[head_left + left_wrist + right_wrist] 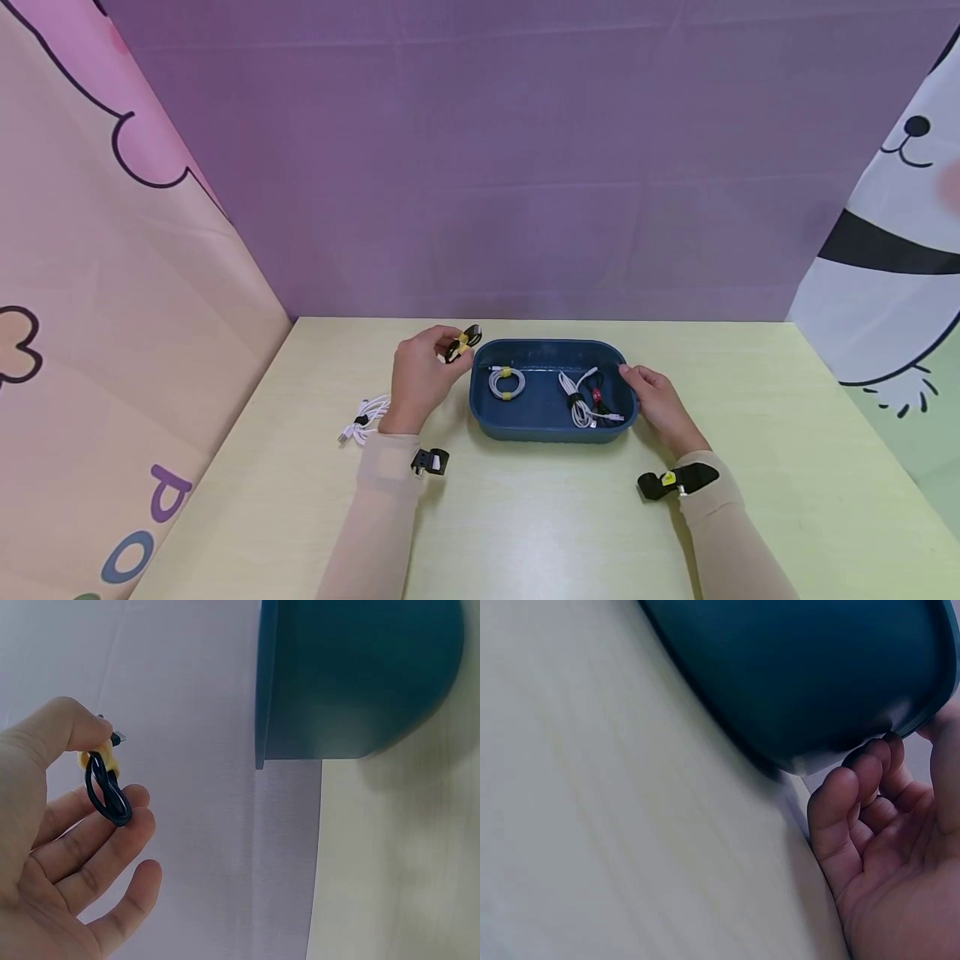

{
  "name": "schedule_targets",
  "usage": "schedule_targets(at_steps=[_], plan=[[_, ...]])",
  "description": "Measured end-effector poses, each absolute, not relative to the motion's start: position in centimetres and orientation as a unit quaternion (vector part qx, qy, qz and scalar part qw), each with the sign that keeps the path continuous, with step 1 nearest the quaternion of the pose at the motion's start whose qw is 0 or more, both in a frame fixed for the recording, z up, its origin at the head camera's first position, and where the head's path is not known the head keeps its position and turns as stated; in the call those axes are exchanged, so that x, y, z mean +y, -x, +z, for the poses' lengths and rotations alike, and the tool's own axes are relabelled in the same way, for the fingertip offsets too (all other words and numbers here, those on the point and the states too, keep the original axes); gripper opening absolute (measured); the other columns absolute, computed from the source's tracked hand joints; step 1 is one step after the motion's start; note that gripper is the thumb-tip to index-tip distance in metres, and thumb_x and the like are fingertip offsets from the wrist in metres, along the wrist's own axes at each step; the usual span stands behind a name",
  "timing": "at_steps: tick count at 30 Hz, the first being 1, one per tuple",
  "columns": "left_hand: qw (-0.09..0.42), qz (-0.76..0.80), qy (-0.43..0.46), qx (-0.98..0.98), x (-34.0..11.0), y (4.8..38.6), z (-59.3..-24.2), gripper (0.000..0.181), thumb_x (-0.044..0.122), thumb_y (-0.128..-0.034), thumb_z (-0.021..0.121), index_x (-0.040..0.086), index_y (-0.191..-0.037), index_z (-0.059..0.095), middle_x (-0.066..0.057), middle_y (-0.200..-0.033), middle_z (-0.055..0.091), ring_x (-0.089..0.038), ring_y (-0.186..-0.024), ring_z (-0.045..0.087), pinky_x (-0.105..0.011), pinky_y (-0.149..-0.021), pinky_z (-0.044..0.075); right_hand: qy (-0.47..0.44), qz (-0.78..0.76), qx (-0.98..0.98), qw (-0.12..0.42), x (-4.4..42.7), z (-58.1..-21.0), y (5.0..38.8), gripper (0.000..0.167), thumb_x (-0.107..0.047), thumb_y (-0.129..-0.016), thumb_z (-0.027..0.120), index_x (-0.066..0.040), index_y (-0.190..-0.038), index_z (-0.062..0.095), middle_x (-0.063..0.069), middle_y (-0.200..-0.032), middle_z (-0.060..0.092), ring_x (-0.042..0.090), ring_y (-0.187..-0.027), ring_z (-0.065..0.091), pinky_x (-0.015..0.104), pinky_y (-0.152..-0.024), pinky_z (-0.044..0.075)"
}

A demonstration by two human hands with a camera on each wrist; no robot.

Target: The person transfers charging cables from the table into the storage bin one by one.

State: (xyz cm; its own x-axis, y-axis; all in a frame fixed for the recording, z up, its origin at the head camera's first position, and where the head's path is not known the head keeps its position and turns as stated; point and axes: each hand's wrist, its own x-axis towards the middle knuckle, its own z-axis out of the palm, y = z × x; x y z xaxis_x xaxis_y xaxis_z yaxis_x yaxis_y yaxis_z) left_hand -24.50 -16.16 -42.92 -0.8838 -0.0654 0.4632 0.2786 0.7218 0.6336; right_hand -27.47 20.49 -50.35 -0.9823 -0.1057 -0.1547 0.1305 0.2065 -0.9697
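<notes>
A small black cable (pixel 112 802), bundled with a yellow tie (pixel 109 759), is held up near the centre of the head view, just left of the blue bin (pixel 551 433) and above the counter (pixel 525 517). It is pinched by the left hand (pixel 423 379), with the thumb laid at the tie and the other fingers loosely bent. The bin's rim, toward the right of the frame, is gripped by the right hand (pixel 663 404).

In the bin, a white coil (pixel 492 386) is seen at the left; at the right, a white bundle (pixel 580 412) lies against a dark cable with a red band (pixel 597 395). Another white cable (pixel 371 414) is partly hidden behind the left wrist.

The black bundle should prove light and springy, not fragile (though its loops could be slipped loose if pulled). It is best taken at the tied middle, where the strands are gathered; the plug end should be spared any bending.
</notes>
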Motion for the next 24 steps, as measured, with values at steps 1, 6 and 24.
schedule_targets(at_steps=[1,6,24], plan=[[0.234,-0.369,0.060,-0.898,-16.13,24.47,-42.92,0.029,0.022,-0.0859,0.078,0.007,-0.111,0.076,-0.008,-0.094,0.077,-0.022,-0.083,0.069,-0.035,-0.074,0.052,-0.008,-0.630,0.771,0.094,20.48,-50.35,27.46,0.039,-0.046,-0.106,0.050,-0.009,-0.095,0.058,-0.008,-0.072,0.052,0.009,-0.074,0.050,0.023,-0.070,0.042],[0.229,-0.367,0.063,-0.899,-15.99,24.34,-42.85,0.029,0.022,-0.0867,0.078,0.007,-0.111,0.076,-0.009,-0.096,0.077,-0.023,-0.085,0.069,-0.037,-0.076,0.052,-0.007,-0.628,0.773,0.094,20.44,-50.30,27.40,0.040,-0.046,-0.106,0.050,-0.009,-0.095,0.058,-0.009,-0.073,0.053,0.009,-0.074,0.051,0.022,-0.070,0.042],[0.223,-0.354,0.075,-0.905,-15.51,24.30,-42.94,0.029,0.023,-0.0874,0.079,0.008,-0.112,0.076,-0.008,-0.098,0.078,-0.023,-0.088,0.071,-0.040,-0.080,0.051,-0.007,-0.632,0.769,0.093,20.49,-50.48,27.39,0.041,-0.047,-0.106,0.050,-0.008,-0.097,0.059,-0.008,-0.073,0.053,0.009,-0.074,0.051,0.022,-0.070,0.043]])
